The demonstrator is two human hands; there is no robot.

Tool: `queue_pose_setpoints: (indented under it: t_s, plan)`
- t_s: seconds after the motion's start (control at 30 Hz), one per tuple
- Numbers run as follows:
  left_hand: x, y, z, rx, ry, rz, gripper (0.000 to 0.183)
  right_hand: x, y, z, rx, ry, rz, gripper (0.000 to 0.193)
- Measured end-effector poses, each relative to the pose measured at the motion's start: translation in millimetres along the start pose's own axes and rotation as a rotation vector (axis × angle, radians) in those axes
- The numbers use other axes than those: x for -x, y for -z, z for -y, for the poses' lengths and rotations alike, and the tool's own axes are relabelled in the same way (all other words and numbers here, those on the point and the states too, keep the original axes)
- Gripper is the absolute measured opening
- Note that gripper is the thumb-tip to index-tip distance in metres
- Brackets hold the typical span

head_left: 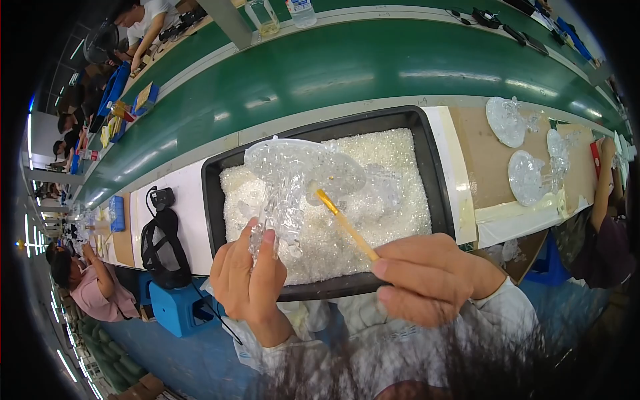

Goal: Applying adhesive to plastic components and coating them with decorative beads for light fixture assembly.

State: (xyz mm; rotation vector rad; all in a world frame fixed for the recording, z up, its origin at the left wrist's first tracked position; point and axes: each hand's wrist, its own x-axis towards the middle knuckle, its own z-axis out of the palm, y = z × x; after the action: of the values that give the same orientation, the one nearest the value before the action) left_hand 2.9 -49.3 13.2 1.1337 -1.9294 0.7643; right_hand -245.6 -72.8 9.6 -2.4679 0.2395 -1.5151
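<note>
My left hand is closed round the lower part of a clear, glittery ornament with a wide round top, held tilted over a black tray. My right hand pinches the wooden handle of a small paintbrush. The brush's pale bristles meet or lie very near the underside of the ornament's round part; whether they touch I cannot tell. White, sparkling granules fill the tray below. More clear pieces lie among the granules, partly hidden behind the ornament.
Several similar clear ornaments lie on cardboard at the right, near a co-worker's arm. A black mesh bag lies left of the tray. Beyond runs a green conveyor belt. A blue stool stands at lower left. Other people sit along the line.
</note>
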Motion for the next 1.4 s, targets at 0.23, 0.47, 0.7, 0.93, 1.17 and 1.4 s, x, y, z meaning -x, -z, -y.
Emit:
queue_pose_setpoints:
  t_s: [0.23,0.47,0.7,0.93,1.17,1.4]
  plan:
    - [2,-3,-2,0.041,-0.012,0.022,0.016,4,3,-4,0.028,0.003,-0.037,0.028]
    - [3,3,-2,0.035,-0.024,0.011,0.015,1,0,-1,0.019,0.013,-0.045,0.024]
    - [0,8,-3,0.016,-0.009,0.021,0.014,-5,-3,-4,0.008,0.086,-0.088,0.012]
    - [3,-1,-2,0.034,0.001,-0.015,0.013,-1,5,-4,-0.134,-0.004,0.043,0.016]
    - [15,5,7,-0.138,-0.029,-0.253,0.014,16,5,-8,-0.335,0.183,-0.479,0.012]
    - [16,17,-4,-0.258,-0.194,-0.122,0.021,8,7,-11,-0.371,-0.289,-0.583,0.037]
